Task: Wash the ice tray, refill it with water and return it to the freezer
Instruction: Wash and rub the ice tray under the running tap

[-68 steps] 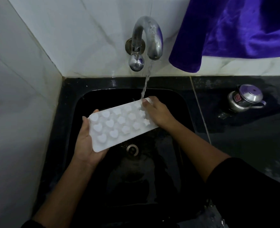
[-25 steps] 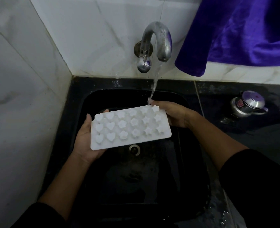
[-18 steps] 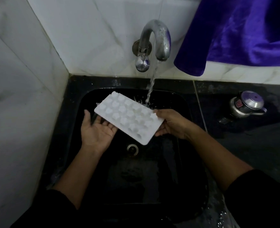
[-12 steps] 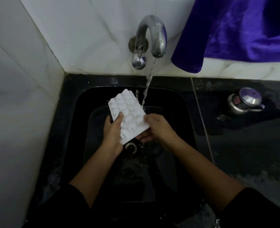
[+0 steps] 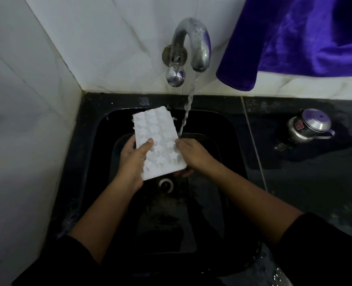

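Note:
The white ice tray (image 5: 158, 139), moulded with small star and heart shapes, is held lengthwise over the black sink (image 5: 92, 162), its far end tilted up toward the wall. My left hand (image 5: 132, 159) grips its left edge, thumb lying across the moulded face. My right hand (image 5: 192, 154) holds the right edge, fingers under the tray. Water runs from the chrome tap (image 5: 191, 46) and falls just beside the tray's right edge, by my right hand.
A steel lidded pot (image 5: 307, 126) stands on the dark wet counter (image 5: 315, 182) to the right. A purple cloth (image 5: 295, 38) hangs over the white tiled wall at the upper right. The sink drain (image 5: 166, 184) lies below the tray.
The tray went from lying flat and crosswise under the stream to turned lengthwise and tilted up. My left hand let go briefly, then took the left edge again.

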`<state>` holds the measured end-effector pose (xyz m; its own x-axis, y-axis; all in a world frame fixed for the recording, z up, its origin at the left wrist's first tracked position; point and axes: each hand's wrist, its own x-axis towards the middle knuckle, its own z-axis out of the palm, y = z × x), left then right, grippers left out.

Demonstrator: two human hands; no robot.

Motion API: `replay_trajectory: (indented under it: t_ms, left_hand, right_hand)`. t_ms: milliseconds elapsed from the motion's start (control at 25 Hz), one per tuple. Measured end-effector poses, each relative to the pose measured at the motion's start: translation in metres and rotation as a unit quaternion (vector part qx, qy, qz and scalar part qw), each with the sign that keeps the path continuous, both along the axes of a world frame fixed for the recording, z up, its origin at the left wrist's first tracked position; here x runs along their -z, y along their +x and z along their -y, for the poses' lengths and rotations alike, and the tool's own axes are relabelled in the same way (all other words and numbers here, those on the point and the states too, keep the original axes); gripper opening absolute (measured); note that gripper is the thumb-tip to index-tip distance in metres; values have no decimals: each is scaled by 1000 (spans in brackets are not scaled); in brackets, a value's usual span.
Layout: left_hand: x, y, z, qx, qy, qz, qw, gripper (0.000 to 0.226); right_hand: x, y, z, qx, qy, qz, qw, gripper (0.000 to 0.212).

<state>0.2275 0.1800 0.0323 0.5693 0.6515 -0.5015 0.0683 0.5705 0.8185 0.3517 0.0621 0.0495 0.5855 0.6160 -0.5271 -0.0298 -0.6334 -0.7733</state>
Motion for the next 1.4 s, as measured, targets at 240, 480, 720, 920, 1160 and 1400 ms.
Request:
replay_trajectory:
  t_ms: [240,480,720,920,1160,1400]
  left_hand:
    - [-5,-10,15,39,70,16,997,42]
    - [1,-30,16,84,70,20,994,57]
    - [4,-36,11,55,70,34,995,56]
    - [3,-38,13,94,69,45,992,57]
    - [5,-33,23,113,55,49,991,58]
    - [2,-18,0,-8,65,29,997,54]
  right_hand:
    - [14,14,-17,60,46,28,997,27]
    - [13,24,-16,39,54,105,992,32]
    - [20,16,-15,-13,49,111,992,37]
    - [16,24,-20,28,43,147,988,37]
    - [12,40,-14,42,19,175,983,34]
    - [9,-20,15,-98,39,145,984,32]
